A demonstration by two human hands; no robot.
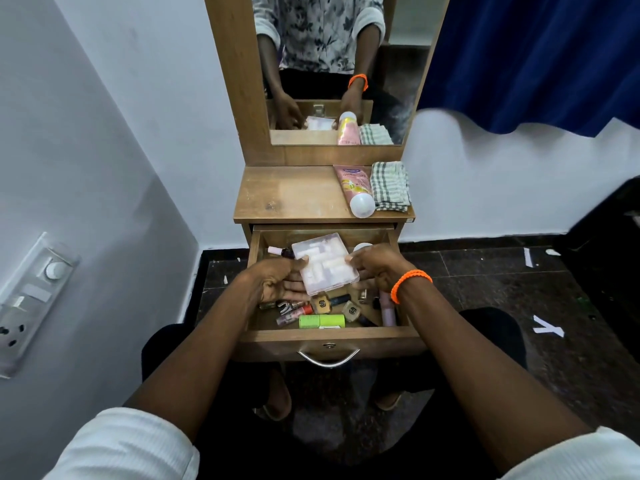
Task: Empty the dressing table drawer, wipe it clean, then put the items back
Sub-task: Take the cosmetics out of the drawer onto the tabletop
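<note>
Holding clear plastic box (325,268) between both hands over open drawer (332,336): left hand (277,280) grips near-left edge, right hand (375,265) grips right edge, fingers curled round rims. Box long axis runs far-left to near-right, tilted. Both hands equally near. Below: nail polish bottles, green tube (322,321) on drawer floor. Tabletop (287,195) beyond, far side: pink tube (353,188), checked cloth (390,186) at right; free wood at left. Mirror, blue curtain behind.

Matt wood drawer (332,336), shiny metal handle (328,359); translucent plastic box (325,268); checked cloth (390,186).
</note>
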